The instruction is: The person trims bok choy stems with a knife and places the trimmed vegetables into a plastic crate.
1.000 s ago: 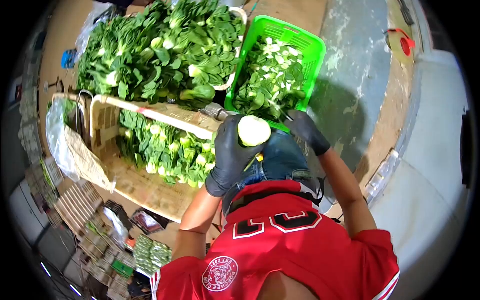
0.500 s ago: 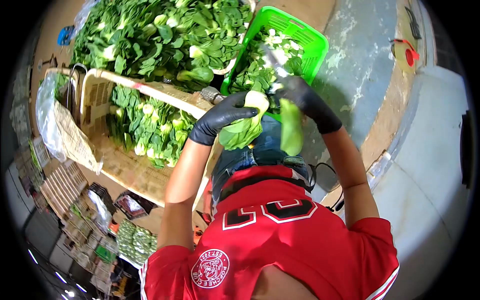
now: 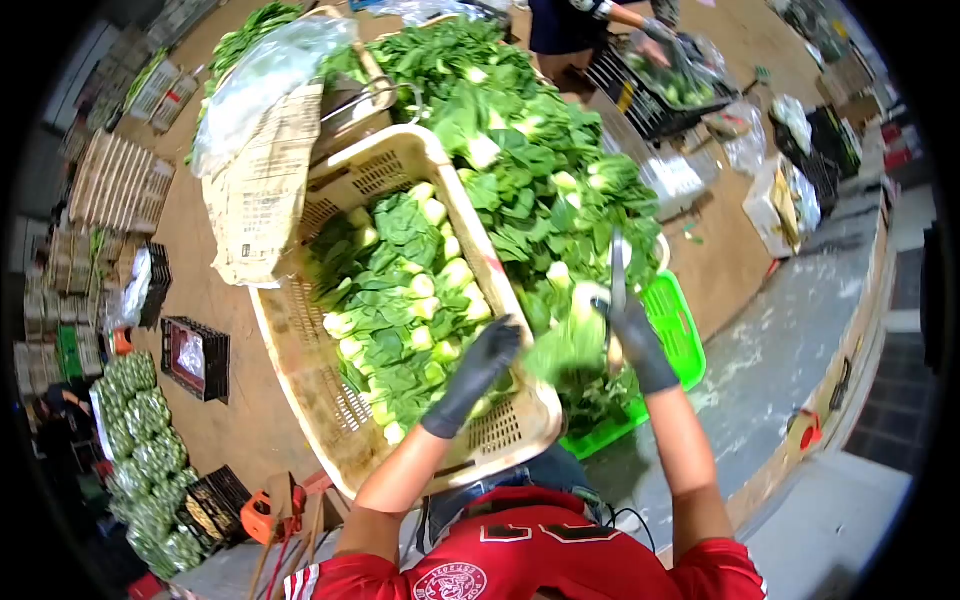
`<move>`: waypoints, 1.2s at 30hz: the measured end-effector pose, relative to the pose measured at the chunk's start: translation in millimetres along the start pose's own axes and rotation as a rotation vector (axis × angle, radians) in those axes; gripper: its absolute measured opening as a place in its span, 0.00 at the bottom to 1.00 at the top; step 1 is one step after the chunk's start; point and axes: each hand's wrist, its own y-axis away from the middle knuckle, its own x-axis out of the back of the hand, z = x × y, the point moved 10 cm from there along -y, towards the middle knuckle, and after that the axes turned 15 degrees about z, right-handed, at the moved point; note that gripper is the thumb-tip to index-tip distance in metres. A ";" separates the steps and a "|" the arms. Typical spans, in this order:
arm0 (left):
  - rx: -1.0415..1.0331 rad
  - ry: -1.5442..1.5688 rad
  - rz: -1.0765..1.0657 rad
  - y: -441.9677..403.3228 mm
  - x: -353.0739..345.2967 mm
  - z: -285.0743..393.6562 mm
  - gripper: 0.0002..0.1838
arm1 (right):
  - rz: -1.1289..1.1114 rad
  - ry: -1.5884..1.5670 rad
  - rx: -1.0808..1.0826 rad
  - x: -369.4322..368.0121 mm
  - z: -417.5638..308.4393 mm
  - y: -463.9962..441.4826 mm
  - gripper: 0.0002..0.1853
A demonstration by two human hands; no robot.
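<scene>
Head view: the right grip (image 3: 640, 345) is closed round a knife (image 3: 618, 268), its blade pointing far, perhaps to clear the bok choy (image 3: 575, 338) apparently pinched beside it. Motion blur hides that hold. The bok choy sits right of a plastic crate (image 3: 543, 408) whose rows of bok choy (image 3: 422, 286) likely nest to save space. Whether the left grip (image 3: 485, 362), near the crate's right rim, holds anything cannot be told. Leaves and the right forearm partly cover a green basket (image 3: 685, 332).

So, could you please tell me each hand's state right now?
Left hand: over the crate, open or closed unclear.
Right hand: closed on a knife.
</scene>
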 end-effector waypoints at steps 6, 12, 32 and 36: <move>-0.066 -0.296 0.484 -38.7 175.5 -36.9 0.23 | -0.083 -0.673 -0.194 -131.8 -102.3 -199.2 0.23; -0.388 -0.807 0.352 -102.6 148.5 -59.6 0.18 | -0.297 -0.311 0.341 -173.7 -154.7 -153.8 0.20; -0.194 -0.423 0.079 -5.3 40.2 2.8 0.31 | -0.123 0.541 0.291 -8.8 46.0 127.2 0.10; -0.401 -0.645 -0.098 51.3 -47.4 54.8 0.31 | -0.043 0.526 0.499 9.8 -10.2 135.2 0.12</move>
